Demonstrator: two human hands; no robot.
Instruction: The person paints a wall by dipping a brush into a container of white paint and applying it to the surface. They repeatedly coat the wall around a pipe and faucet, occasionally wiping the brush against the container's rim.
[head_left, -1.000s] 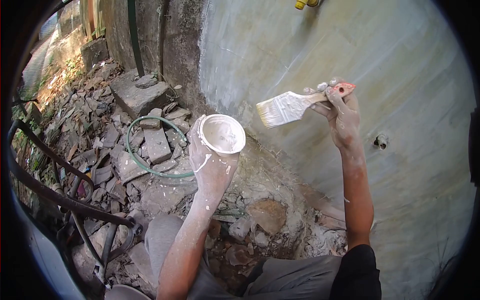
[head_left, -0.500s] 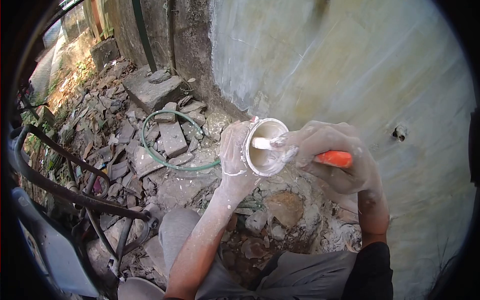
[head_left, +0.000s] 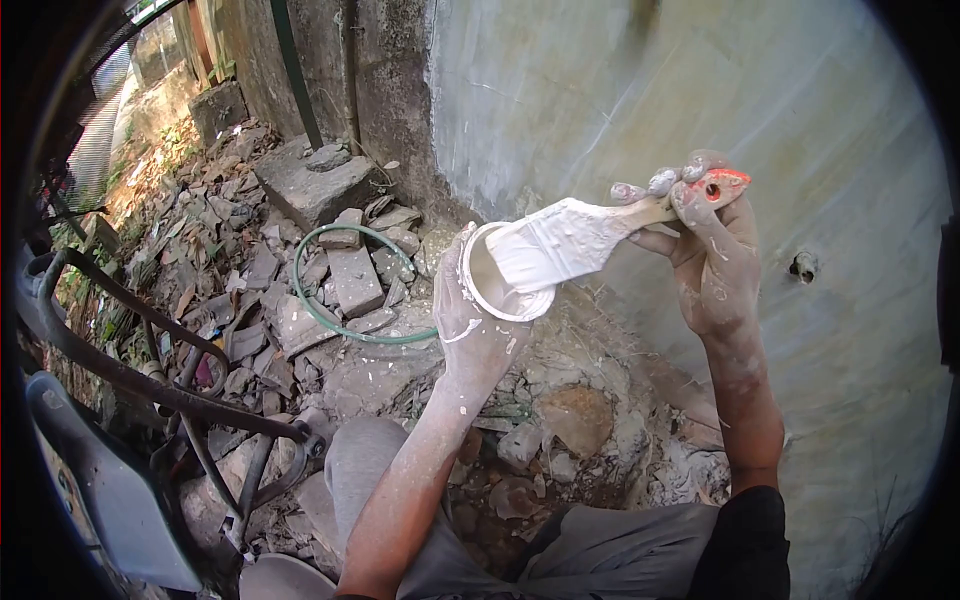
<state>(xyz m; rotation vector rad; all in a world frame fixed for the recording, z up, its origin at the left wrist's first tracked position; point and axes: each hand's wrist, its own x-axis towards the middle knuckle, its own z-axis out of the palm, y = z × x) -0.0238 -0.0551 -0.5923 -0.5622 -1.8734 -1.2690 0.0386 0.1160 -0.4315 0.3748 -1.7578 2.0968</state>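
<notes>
My left hand (head_left: 468, 325) is wrapped round a small white paint pot (head_left: 508, 305), its open mouth tipped towards me. Pale paint coats the pot's inside and rim. A paintbrush (head_left: 560, 242), its bristles and ferrule covered in white, lies across the pot's mouth with the bristle end over the rim. My right hand (head_left: 715, 245) pinches the brush handle, whose orange-red tip with a hole shows above the fingers. White paint is smeared over both hands and wrists.
To the right rises a patchy grey-green wall (head_left: 800, 120) with a small pipe hole (head_left: 803, 266). Rubble and a stone block (head_left: 312, 182) cover the ground at left, with a green hose (head_left: 297, 270) looped over it. A metal frame (head_left: 150, 385) and a grey plastic panel (head_left: 105, 490) stand lower left.
My right hand has lifted and turned, bringing the brush up out of the pot to lie across its rim, broad side showing. My left hand has shifted slightly left and down with the pot.
</notes>
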